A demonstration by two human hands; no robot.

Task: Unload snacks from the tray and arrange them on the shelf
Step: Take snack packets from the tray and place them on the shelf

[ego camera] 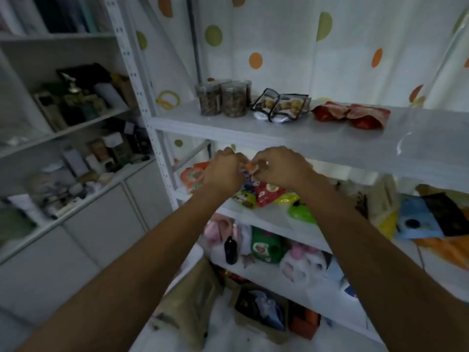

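Observation:
Both my hands reach under the upper white shelf (279,134) into a pile of small colourful snack packets (266,193) on the second shelf. My left hand (223,170) and my right hand (279,165) are side by side, fingers pinched together on a small orange-and-blue snack packet (251,168) between them. On the upper shelf stand clear jars of nuts (223,99), two black-edged pouches (279,105) and two red packets (352,114). No tray is clearly visible.
An orange packet (193,174) lies left of the pile, a green one (302,214) to the right. Bags and a blue box (416,217) fill the shelf's right side. Plush toys occupy the shelf below (299,262). A cluttered white cabinet (76,118) stands at left.

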